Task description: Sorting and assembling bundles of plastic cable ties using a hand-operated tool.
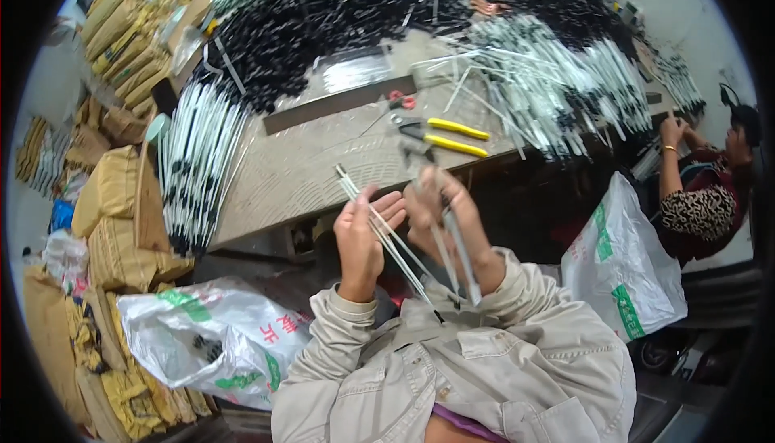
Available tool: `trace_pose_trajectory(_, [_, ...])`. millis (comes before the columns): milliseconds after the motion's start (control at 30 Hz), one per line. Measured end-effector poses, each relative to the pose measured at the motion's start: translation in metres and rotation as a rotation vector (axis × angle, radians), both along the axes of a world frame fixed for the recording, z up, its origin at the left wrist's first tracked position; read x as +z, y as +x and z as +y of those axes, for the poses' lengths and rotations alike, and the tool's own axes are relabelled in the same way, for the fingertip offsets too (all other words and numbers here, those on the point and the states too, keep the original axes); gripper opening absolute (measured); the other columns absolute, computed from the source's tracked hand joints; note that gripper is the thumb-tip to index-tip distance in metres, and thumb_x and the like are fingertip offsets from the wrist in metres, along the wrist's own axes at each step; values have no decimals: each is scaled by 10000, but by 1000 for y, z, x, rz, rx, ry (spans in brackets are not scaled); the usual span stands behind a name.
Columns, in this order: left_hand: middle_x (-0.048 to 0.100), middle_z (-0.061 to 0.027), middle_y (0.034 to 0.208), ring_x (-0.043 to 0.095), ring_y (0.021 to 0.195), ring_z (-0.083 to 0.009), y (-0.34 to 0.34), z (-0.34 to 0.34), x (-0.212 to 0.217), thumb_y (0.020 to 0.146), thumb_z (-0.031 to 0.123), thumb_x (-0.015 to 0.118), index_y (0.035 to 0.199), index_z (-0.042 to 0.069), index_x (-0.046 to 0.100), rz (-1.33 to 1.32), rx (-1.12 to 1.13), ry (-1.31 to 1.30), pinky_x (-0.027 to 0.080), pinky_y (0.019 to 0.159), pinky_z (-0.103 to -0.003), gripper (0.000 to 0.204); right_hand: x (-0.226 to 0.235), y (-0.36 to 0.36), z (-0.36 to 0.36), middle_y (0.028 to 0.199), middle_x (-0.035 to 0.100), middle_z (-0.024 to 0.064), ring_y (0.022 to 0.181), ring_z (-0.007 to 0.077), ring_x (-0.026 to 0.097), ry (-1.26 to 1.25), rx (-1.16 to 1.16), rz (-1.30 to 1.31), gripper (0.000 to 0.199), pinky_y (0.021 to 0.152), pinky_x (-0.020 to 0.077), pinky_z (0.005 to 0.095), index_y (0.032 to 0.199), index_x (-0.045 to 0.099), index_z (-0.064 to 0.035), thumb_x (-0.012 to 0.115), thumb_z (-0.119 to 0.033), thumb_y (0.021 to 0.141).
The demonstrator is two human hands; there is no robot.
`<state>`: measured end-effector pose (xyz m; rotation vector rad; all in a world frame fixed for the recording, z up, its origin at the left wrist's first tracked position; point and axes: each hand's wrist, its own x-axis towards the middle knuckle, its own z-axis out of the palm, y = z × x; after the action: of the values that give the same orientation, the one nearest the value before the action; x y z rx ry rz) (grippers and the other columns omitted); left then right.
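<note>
Near the front edge of the table [299, 160], my left hand [357, 237] holds a few thin white rods [397, 254] against the palm, its fingers partly extended. The rods slant down toward my jacket, and one has a black lower tip. Close beside it, my right hand [448, 209] is closed around more pale rods [462, 259], smeared by motion. A dark, blurred piece shows above its fingertips; I cannot make out what it is. Just beyond lie pliers with yellow handles [457, 136] and red-handled scissors [400, 102].
A long brown bar [339, 106] lies across the table. Black-ended pieces [323, 15] heap behind it, with white rods at left [202, 160] and right [549, 72]. White sacks [210, 338] flank me. Another person [702, 185] works at far right.
</note>
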<state>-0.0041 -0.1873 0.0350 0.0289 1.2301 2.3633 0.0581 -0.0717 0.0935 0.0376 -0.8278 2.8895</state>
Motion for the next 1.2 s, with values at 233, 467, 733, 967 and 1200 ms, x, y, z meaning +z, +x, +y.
trace_pose_trajectory(233, [630,-135,913,635,812,-186,6,26,27,950,219,453,1208,-11,452,141,-4,89,523,696,-270,346,-33,13,16,690,608,24,456,20,480,350,-103,-201,106,378,339,156,874,551,-30,617,-110,852])
trace_pose_trajectory(467, [466,16,645,360,463,-48,-1,10,26,923,170,520,1068,1,515,60,96,222,290,400,-177,222,8,4,80,823,655,79,632,94,625,1120,-179,-132,130,524,485,204,944,643,-13,563,-69,858])
trace_pose_trajectory(733, [502,-32,619,482,483,-104,2,0,40,952,235,448,1082,36,501,21,-6,464,407,429,-205,244,44,-97,297,805,655,160,757,308,633,2410,-384,-752,175,668,485,406,779,689,-91,599,-228,717])
trace_pose_trajectory(967, [617,-189,1014,585,1023,-337,12,-5,41,970,272,368,1018,35,510,95,-200,349,465,897,-514,281,53,-104,285,724,642,108,665,300,610,2605,-143,-567,147,597,481,398,737,669,-116,543,-191,739])
trace_pose_trajectory(1200, [568,-228,1113,567,1049,-300,29,10,35,971,230,378,853,26,500,109,-243,208,467,904,-437,265,79,-109,270,712,619,108,656,278,613,2310,-935,-155,165,577,461,370,818,641,-100,598,-259,806])
